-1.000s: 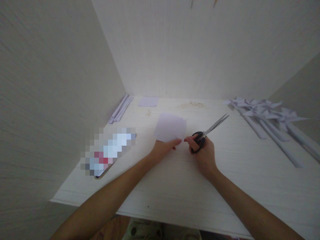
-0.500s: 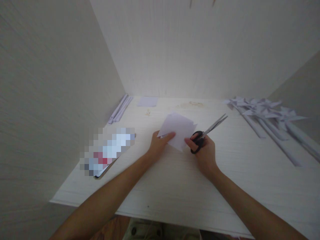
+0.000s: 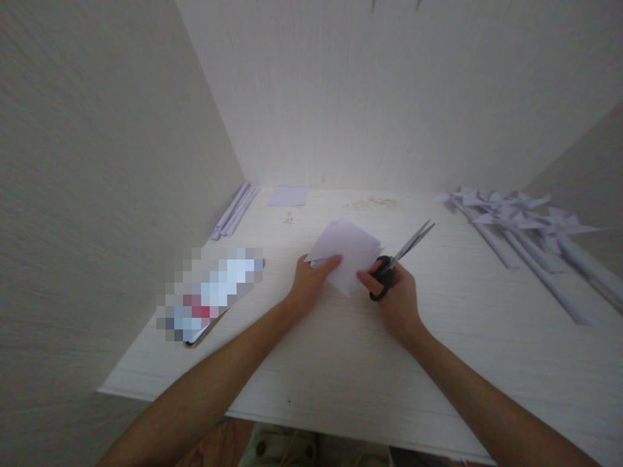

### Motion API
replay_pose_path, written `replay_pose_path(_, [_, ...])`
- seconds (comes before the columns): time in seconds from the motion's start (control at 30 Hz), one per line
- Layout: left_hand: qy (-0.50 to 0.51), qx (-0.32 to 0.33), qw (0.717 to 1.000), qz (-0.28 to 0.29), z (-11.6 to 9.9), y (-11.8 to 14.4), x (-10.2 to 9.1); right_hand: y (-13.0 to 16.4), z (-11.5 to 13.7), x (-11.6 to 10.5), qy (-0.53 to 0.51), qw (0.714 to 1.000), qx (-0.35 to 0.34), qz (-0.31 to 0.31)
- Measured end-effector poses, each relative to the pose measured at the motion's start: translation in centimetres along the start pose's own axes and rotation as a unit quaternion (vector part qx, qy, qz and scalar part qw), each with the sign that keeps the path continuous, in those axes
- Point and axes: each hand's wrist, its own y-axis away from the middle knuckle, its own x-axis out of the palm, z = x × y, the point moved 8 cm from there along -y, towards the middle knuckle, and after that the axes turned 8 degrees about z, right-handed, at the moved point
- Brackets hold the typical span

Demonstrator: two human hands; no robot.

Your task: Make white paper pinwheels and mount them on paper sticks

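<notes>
Several white paper sheets, loosely stacked with their corners out of line, are between my two hands above the table. My left hand grips their left side, thumb lying on top. Looped over the fingers of my right hand is a pair of scissors with black handles. Its metal blades point up and to the right, away from the paper, nearly closed. My right thumb and fingertips are at the paper's right edge; whether they pinch it, I cannot tell.
Rolled paper sticks lie at the back left, beside a flat paper piece. A phone with a blurred-out screen rests at the left. Several paper pinwheels on sticks are at the right. Walls enclose the white table.
The paper stack has turned slightly in my hands. My right hand, with the scissors, has shifted a little left.
</notes>
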Motion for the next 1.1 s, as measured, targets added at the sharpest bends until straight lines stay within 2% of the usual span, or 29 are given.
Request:
replay_pose_path(0.6, [-0.012,0.000,1.000,0.016,-0.07,0.02,0.16,-0.13,-0.42,0.03,0.008,1.000,0.015,0.007])
replay_pose_path(0.93, [-0.027,0.000,1.000,-0.005,-0.29,0.16,-0.06,-0.10,-0.18,0.33,0.040,0.999,0.018,0.018])
replay_pose_path(1.1, [-0.016,0.009,0.999,-0.043,-0.24,-0.06,-0.84,-0.71,-0.06,0.16,0.100,0.994,0.006,0.044])
